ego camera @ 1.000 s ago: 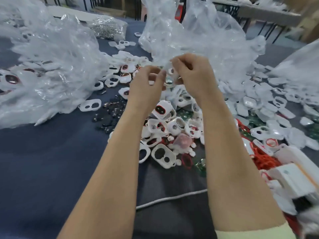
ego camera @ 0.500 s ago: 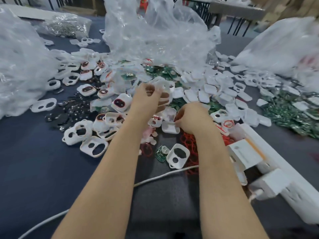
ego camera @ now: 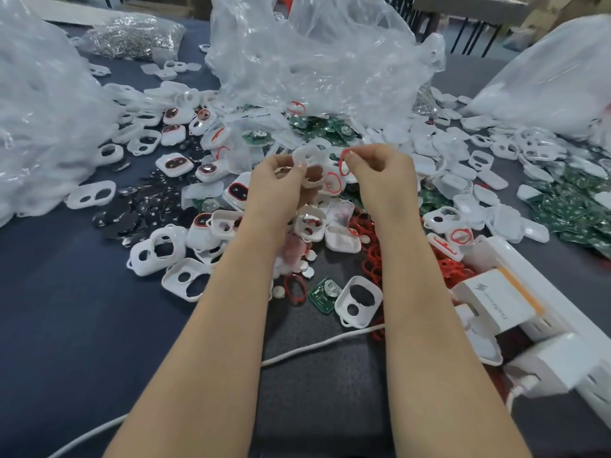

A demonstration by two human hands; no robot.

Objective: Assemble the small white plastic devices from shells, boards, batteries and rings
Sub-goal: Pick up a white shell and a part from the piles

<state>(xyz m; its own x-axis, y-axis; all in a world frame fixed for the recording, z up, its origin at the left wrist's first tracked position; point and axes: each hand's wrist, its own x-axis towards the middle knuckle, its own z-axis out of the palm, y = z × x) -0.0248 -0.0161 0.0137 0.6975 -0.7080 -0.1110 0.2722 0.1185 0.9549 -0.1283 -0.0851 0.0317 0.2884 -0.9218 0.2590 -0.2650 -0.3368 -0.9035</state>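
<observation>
White shell is up in the left hand, fingers curled round its edge, held above the heap. On my screen the right hand is just beside it, thumb and forefinger pinching a red ring. The ring is at the shell's right side, but I can't tell whether they touch. Below the right hand lies a loose pile of red rings. Nearer the right wrist, a green board lies flat beside an empty shell. Left of the left hand, dark round batteries are spread over the blue cloth. Beyond both hands is a crumpled clear bag. A white cable passes under the forearms.
</observation>
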